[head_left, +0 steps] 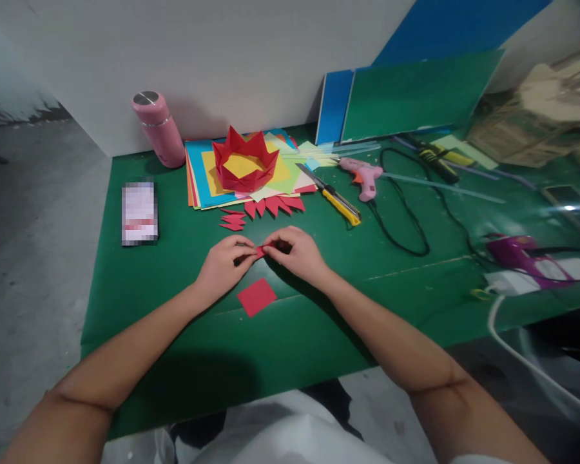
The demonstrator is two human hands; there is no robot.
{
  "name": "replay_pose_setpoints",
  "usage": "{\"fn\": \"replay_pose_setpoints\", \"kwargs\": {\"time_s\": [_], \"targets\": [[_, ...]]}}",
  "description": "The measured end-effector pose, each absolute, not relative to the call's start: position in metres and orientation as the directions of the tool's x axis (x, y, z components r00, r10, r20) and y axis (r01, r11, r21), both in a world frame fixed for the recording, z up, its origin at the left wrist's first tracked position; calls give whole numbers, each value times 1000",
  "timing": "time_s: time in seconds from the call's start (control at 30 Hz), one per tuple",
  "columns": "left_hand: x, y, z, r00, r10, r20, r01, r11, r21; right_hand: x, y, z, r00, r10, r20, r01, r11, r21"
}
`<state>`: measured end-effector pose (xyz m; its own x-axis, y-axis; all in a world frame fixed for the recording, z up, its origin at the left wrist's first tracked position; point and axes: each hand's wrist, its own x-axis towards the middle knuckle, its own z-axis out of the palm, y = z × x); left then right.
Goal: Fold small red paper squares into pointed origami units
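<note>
Between the fingertips of my left hand (226, 263) and my right hand (297, 252) is a small red piece of paper (260, 252), pinched from both sides; most of it is hidden by fingers. A flat red paper square (257, 297) lies on the green tabletop just below my hands. Beyond my hands are several folded red paper pieces (274, 205), with a smaller group of red folded pieces (232, 220) to their left. A pointed red paper ring (245, 177) stands on a stack of coloured paper (196, 187).
A pink bottle (160, 132) and a blurred-out phone-like object (140, 213) are at left. To the right lie a yellow utility knife (338, 205), a pink glue gun (363, 175) with black cord, glue sticks (444, 187) and a purple box (515, 254) beside a power strip (510, 282). Boards (415, 100) lean behind.
</note>
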<state>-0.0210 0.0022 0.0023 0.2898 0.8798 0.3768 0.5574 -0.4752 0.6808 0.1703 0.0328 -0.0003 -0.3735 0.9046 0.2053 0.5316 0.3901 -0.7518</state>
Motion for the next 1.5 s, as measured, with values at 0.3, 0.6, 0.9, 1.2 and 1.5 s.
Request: {"fn": "replay_pose_setpoints", "kwargs": {"time_s": [0.3,0.6,0.9,1.2,1.5], "targets": [[-22,2,-5,471,784,404,635,-619,463,170,36,-3,-468,858,213,596,484,-640],[-23,3,-4,499,778,383,639,-628,444,171,38,-4,-472,860,194,610,477,-633],[-25,5,-3,453,832,322,633,-554,541,171,38,-4,-466,868,172,597,452,-663],[-22,3,6,239,962,132,508,-240,828,170,35,2,-442,879,179,461,394,-795],[-22,3,4,246,960,131,527,-246,814,170,35,1,-469,862,192,500,439,-747]]}}
